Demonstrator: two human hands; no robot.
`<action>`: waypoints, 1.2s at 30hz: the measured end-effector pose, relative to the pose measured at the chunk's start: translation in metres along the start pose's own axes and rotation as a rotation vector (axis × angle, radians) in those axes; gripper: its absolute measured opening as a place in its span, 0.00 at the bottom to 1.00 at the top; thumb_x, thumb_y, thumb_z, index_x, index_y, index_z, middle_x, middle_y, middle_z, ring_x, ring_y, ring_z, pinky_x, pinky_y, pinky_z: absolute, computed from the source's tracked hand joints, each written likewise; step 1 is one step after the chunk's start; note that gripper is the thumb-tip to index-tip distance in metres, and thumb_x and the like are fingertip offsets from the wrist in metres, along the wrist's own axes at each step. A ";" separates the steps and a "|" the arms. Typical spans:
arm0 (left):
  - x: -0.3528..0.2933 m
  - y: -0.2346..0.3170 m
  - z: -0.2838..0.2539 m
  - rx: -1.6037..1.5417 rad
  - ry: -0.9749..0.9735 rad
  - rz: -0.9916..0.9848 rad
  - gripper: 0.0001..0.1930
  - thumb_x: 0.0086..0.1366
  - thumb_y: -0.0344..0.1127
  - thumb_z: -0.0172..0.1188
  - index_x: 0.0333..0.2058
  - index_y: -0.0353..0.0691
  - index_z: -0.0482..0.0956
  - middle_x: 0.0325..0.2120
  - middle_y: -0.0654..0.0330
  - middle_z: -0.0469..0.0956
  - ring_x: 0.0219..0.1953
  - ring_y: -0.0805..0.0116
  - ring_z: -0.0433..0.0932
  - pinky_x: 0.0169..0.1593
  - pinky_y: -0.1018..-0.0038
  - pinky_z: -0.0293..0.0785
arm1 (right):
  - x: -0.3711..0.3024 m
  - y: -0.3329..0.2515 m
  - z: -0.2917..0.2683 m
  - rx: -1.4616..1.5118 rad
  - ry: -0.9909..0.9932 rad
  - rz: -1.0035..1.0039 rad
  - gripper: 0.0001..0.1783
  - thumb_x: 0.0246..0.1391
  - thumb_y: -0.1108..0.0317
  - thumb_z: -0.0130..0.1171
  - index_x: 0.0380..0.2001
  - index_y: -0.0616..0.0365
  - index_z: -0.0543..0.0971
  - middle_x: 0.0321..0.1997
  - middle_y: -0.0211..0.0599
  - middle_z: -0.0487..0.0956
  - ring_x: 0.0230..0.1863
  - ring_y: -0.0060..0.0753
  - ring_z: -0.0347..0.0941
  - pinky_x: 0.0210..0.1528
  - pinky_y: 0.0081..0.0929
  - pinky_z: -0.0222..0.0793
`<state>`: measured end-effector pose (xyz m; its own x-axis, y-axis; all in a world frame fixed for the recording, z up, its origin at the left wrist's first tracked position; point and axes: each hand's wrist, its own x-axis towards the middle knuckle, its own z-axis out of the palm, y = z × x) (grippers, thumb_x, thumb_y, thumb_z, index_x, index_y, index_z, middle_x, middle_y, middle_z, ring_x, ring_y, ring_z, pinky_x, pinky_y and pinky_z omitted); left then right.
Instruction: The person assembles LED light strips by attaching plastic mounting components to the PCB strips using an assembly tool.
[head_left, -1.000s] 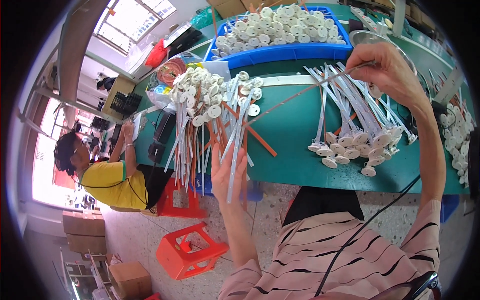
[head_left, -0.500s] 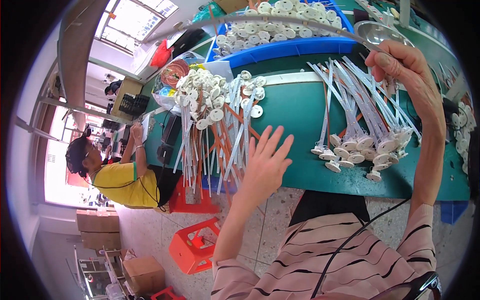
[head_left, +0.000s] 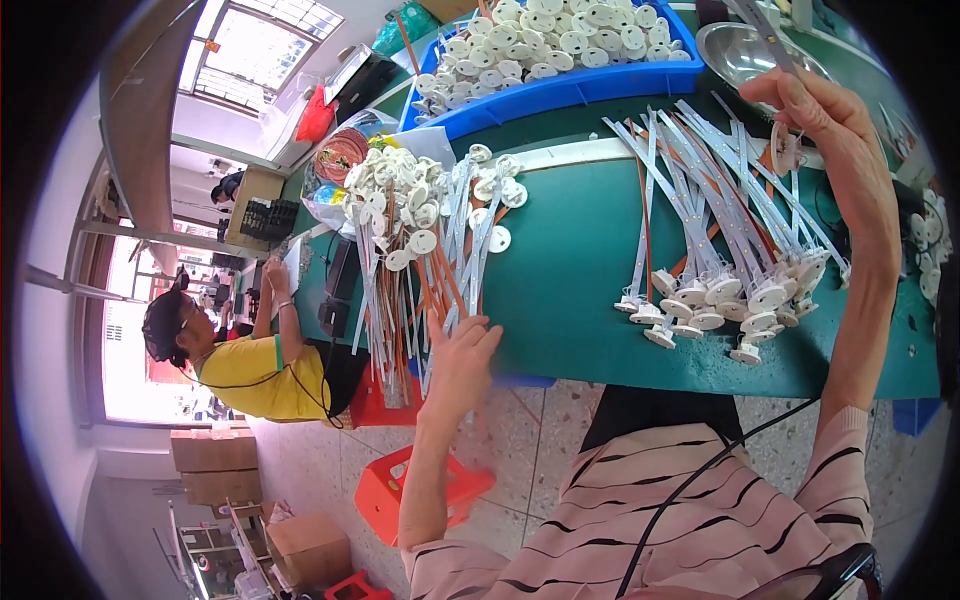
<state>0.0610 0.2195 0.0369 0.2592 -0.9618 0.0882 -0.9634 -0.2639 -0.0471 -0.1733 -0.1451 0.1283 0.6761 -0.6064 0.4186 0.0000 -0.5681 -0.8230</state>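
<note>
My right hand (head_left: 835,135), raised at the upper right, is closed on a pale LED strip (head_left: 765,40) between thumb and fingers; a round disc (head_left: 786,148) hangs just below the fingers. My left hand (head_left: 462,365) is at the lower ends of the left pile of LED strips (head_left: 385,305). Its fingers look apart, reaching over the strips, with no grip visible. White round discs (head_left: 405,200) are heaped at the far end of that pile. Under my right hand lies another bunch of strips (head_left: 720,205), its white discs (head_left: 725,290) facing the near table edge.
A blue tray (head_left: 560,98) full of white discs stands at the far side of the green table (head_left: 570,270). A metal bowl (head_left: 728,55) is right of it. Another person in a yellow shirt (head_left: 245,375) works at the left. A red stool (head_left: 385,490) stands beside me.
My left hand has moved left and nearer to me, onto the strips of the left pile. The strip in my right hand, stretched leftward before, now points up, and a disc shows beneath that hand.
</note>
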 end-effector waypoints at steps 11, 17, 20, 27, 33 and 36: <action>0.067 0.076 -0.005 -0.383 0.215 -0.076 0.15 0.50 0.25 0.58 0.39 0.38 0.75 0.40 0.53 0.73 0.46 0.58 0.72 0.55 0.55 0.58 | 0.010 -0.002 0.016 0.221 -0.083 0.142 0.18 0.58 0.56 0.46 0.37 0.58 0.79 0.18 0.18 0.57 0.23 0.12 0.53 0.26 0.13 0.49; 0.177 0.084 0.023 -1.127 0.603 -0.148 0.16 0.52 0.19 0.55 0.41 0.34 0.76 0.38 0.54 0.77 0.41 0.63 0.77 0.45 0.72 0.71 | 0.010 -0.006 0.031 0.303 -0.157 0.096 0.16 0.56 0.60 0.49 0.39 0.59 0.79 0.21 0.17 0.64 0.24 0.09 0.58 0.25 0.12 0.51; 0.211 0.082 0.020 -1.485 0.654 -0.134 0.18 0.52 0.17 0.55 0.45 0.29 0.74 0.39 0.53 0.77 0.41 0.66 0.77 0.47 0.75 0.71 | 0.009 0.002 0.042 0.388 -0.173 0.108 0.13 0.53 0.61 0.54 0.33 0.58 0.81 0.20 0.23 0.72 0.23 0.12 0.63 0.25 0.14 0.55; 0.226 0.091 0.021 -1.715 0.439 0.056 0.17 0.56 0.21 0.57 0.46 0.28 0.72 0.41 0.49 0.76 0.43 0.63 0.76 0.47 0.72 0.74 | 0.004 0.005 0.052 0.446 -0.231 0.167 0.13 0.55 0.61 0.50 0.34 0.59 0.76 0.24 0.31 0.78 0.30 0.16 0.73 0.32 0.16 0.61; 0.217 0.078 0.037 -1.818 0.372 0.065 0.19 0.56 0.26 0.59 0.47 0.29 0.71 0.41 0.46 0.76 0.41 0.62 0.77 0.46 0.70 0.75 | 0.007 0.008 0.053 0.299 -0.207 0.201 0.16 0.53 0.58 0.51 0.29 0.61 0.75 0.25 0.33 0.78 0.30 0.19 0.70 0.34 0.21 0.61; 0.219 0.080 0.037 -1.850 0.325 0.078 0.20 0.56 0.26 0.60 0.48 0.27 0.71 0.41 0.47 0.76 0.40 0.62 0.78 0.44 0.71 0.75 | 0.010 0.013 0.054 0.322 -0.206 0.188 0.13 0.53 0.60 0.55 0.31 0.61 0.76 0.28 0.31 0.77 0.32 0.18 0.73 0.36 0.20 0.64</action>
<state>0.0432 -0.0152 0.0157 0.4093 -0.8580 0.3104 0.1240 0.3894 0.9127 -0.1263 -0.1283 0.1011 0.8192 -0.5408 0.1908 0.0701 -0.2357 -0.9693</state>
